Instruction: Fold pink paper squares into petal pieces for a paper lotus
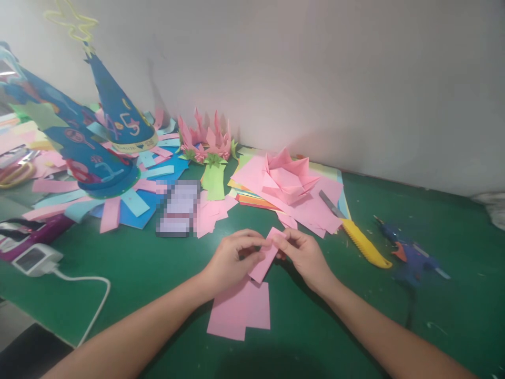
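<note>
Head view: closest in, loose pink sheets lie on the green desk, just below the action. Above them, the left hand pinches a pink paper strip along its left side, and the right hand has its upper end between thumb and fingers! Over toward the desk's right edge, a yellow cutter sits near a blue glue gun. Farther off, near the desk's wall-side edge, a folded pink flower tops stacked paper, right of a pink crown.
</note>
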A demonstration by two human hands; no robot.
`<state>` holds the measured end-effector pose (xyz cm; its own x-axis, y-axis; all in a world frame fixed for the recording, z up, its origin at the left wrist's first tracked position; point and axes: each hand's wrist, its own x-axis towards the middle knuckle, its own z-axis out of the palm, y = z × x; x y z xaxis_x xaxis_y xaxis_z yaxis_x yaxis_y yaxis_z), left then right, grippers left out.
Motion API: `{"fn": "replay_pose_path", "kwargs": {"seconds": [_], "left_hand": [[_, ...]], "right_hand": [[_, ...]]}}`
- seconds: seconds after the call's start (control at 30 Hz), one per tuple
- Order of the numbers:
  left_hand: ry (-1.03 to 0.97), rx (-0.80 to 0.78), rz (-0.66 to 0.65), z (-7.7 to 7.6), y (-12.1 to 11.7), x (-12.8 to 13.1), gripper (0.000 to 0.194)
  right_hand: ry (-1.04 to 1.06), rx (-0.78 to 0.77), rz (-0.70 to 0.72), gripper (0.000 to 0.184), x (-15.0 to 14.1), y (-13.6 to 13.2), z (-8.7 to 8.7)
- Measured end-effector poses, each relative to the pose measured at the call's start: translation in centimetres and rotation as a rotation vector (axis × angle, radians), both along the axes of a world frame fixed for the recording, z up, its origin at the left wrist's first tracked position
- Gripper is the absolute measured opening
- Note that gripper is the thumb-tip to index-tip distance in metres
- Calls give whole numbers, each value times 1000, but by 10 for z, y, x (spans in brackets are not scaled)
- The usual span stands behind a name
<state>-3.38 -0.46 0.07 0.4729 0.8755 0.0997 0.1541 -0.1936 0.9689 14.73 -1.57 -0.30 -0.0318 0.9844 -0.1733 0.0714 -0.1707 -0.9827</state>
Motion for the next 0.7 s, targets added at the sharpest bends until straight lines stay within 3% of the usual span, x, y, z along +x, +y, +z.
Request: {"fn": "replay_pose_path", "kwargs": {"seconds": [0.2, 0.33, 0.43, 0.5, 0.7], "left_hand": [[68, 39, 44, -5, 6, -4, 22], [162, 77, 131, -12, 16, -11, 22], [210, 107, 132, -13, 20, -12, 22], [241, 128, 124, -12, 19, -11, 23], [335, 213, 106, -8, 18, -10, 23]], "right_hand": [[3, 54, 4, 31, 0, 2, -3], [-71, 245, -38, 26, -1, 2, -5], [-347, 433, 88, 15, -1, 1, -4], [-520, 541, 215, 21, 0, 0, -3], [-730, 669, 355, 29, 1, 2, -8]]}}
